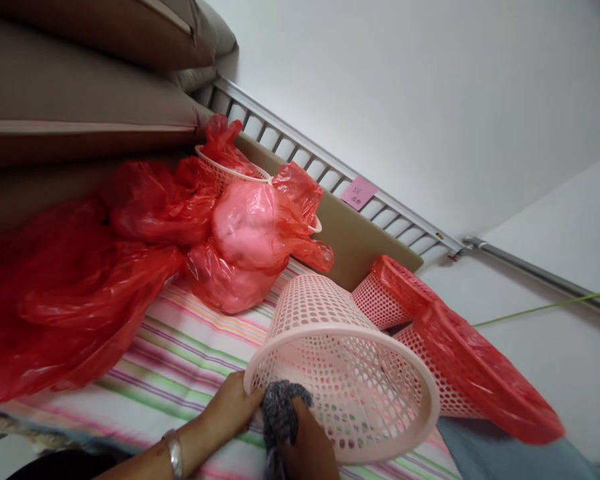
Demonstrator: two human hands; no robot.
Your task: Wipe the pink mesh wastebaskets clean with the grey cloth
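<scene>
Item: one pale pink mesh basket point(347, 360), lying on its side on a striped sheet point(187, 353), mouth towards me. Left hand point(237, 403): mine, gripping the rim at its left edge — thumb in view, the other fingers mostly hidden. Right hand point(314, 443): mine also, fingers bunched around a grey cloth point(280, 407) (speckled, crumpled) at the basket's mouth, beside my left thumb. Handling, by my judgement: light plastic, stiffest at the thick, smooth rim, springier through the perforated wall; apt to roll on its round side. Best hold: the rim. Cloth: soft, limp, suits a gathered grip. Adjacent: two similar baskets point(443, 373) with red plastic over them, right; red plastic bags point(253, 227), beyond and left.
</scene>
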